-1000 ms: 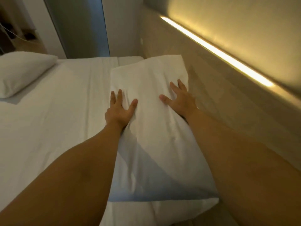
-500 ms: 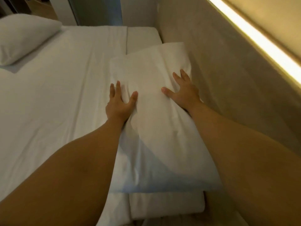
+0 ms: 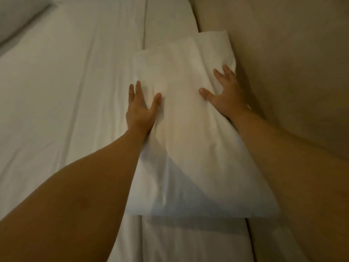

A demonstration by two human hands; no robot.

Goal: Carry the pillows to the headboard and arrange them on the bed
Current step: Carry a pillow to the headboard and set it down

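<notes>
A white pillow [image 3: 187, 133] lies flat on the bed [image 3: 66, 95], its long right side against the padded headboard [image 3: 283, 63]. My left hand [image 3: 140, 108] presses on the pillow's left part, fingers spread and the thumb dug into a fold. On the pillow's right edge, beside the headboard, my right hand [image 3: 225, 93] rests flat with the fingers apart. Neither hand grips the fabric. A second white pillow [image 3: 20, 17] shows only in part at the far top left corner of the bed.
The white sheet has long creases and a seam [image 3: 144, 25] between two mattress parts running away from me. The headboard wall fills the right side. A dark gap [image 3: 251, 241] runs between mattress and headboard at the bottom right.
The view has tilted down and closer, so the light strip and the room beyond have left the frame. Both hands stay pressed on the pillow, which now sits tighter against the headboard.
</notes>
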